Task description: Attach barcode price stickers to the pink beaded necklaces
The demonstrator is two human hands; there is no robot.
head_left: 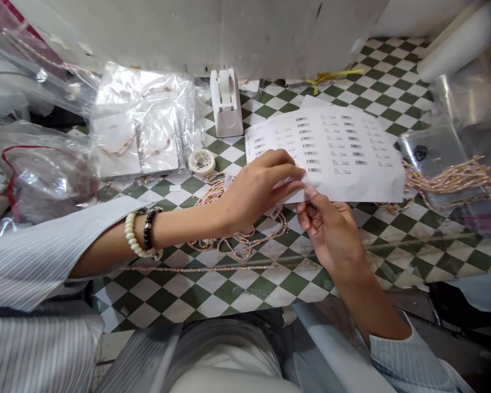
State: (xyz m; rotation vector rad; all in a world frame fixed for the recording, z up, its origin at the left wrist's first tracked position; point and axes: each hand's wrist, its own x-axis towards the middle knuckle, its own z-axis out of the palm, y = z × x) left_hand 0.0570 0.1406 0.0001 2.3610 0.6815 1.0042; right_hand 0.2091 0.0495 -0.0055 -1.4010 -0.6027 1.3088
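A white sheet of barcode labels [335,147] lies on the checkered table, its near edge slightly lifted. My left hand [259,185] reaches over the sheet's lower left part, with thumb and finger closed on its near edge. Right beside it, my right hand [331,226] pinches the same edge between thumb and fingertips; whether a single label is between them is hidden. Under and behind my left hand is a pile of pink and gold beaded strands [245,245], with small white tags. One beaded strand [229,268] is laid out straight nearer to me.
A white tape dispenser [228,106] stands behind, with a tape roll [202,162] near it. Clear bags with carded necklaces [139,131] fill the left. A bundle of beaded strands [454,180] rests on plastic bags at right. Yellow ties [331,77] lie by the back wall.
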